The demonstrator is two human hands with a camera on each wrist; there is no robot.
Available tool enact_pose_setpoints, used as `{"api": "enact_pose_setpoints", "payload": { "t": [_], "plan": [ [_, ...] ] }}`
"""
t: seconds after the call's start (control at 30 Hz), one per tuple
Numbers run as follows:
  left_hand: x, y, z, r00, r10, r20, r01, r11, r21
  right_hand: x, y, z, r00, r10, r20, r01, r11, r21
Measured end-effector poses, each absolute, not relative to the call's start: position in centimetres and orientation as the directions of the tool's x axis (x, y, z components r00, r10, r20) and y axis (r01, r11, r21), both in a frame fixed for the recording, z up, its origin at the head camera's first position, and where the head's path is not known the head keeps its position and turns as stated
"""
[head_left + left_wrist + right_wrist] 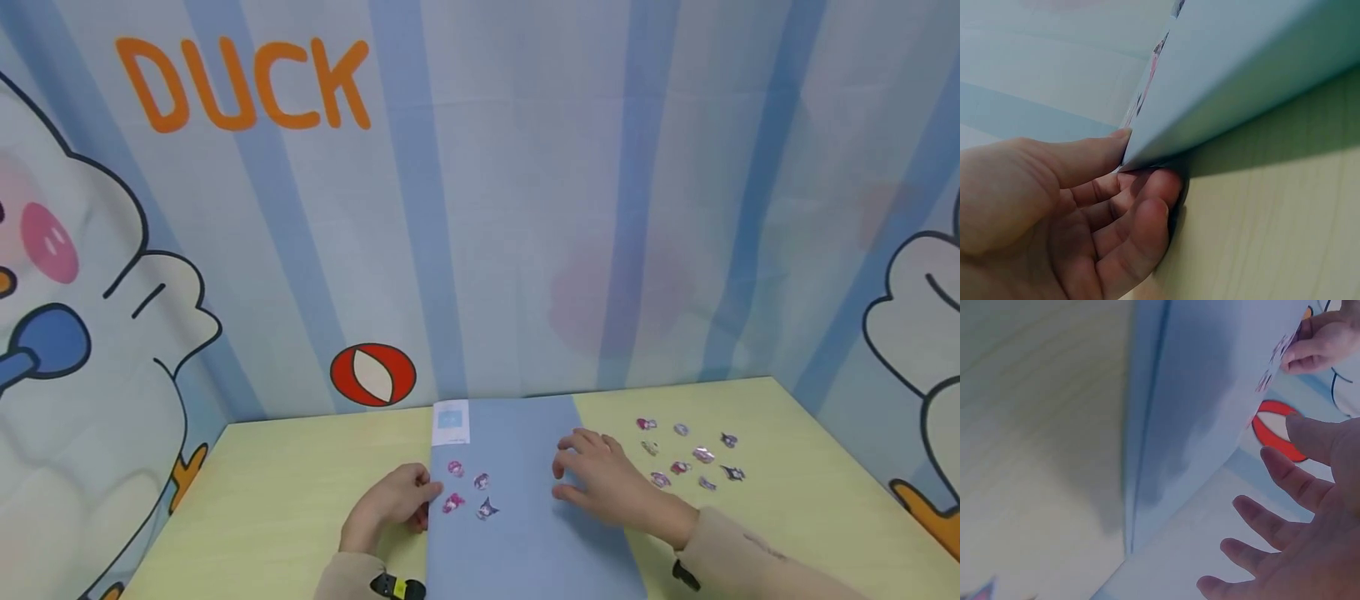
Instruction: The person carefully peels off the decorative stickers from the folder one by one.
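A blue folder (534,467) lies on the table, with a white label at its far left corner. My left hand (399,497) pinches the folder's left edge; in the left wrist view its thumb (1094,161) is on top and the curled fingers are underneath. Near that edge several small cartoon stickers (487,508) lie on the cover. Above the folder's right side hovers my right hand (603,482), fingers spread and holding nothing. In the right wrist view, that hand (1310,531) is apart from the folder (1204,400).
Several more cartoon stickers (702,455) lie scattered on the pale yellow table (787,508), right of the folder. A striped blue and white curtain (510,208) with printed ducks, a ball and orange letters stands behind the table and along its sides.
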State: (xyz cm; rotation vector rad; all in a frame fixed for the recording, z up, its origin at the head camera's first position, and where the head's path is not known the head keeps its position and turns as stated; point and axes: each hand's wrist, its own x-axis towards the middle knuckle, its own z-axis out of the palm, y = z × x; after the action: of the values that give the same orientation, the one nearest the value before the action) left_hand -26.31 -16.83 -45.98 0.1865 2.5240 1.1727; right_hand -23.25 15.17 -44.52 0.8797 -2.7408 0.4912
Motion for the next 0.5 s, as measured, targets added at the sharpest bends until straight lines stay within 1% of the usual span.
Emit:
{"api": "enact_pose_setpoints", "payload": {
  "t": [0.23, 0.5],
  "plan": [
    [-26.4, -16.8, -46.1, -0.933, 0.253, -0.255, -0.03, 0.653, 0.757, -23.4, 12.1, -44.5, -0.791, -0.552, 0.265, -0.611, 0.741, -0.279],
    [-26.4, -16.8, -46.1, -0.931, 0.258, -0.259, -0.031, 0.649, 0.76, -23.7, 9.0, -45.2, -0.789, -0.58, 0.204, -0.614, 0.756, -0.226]
  ]
}}
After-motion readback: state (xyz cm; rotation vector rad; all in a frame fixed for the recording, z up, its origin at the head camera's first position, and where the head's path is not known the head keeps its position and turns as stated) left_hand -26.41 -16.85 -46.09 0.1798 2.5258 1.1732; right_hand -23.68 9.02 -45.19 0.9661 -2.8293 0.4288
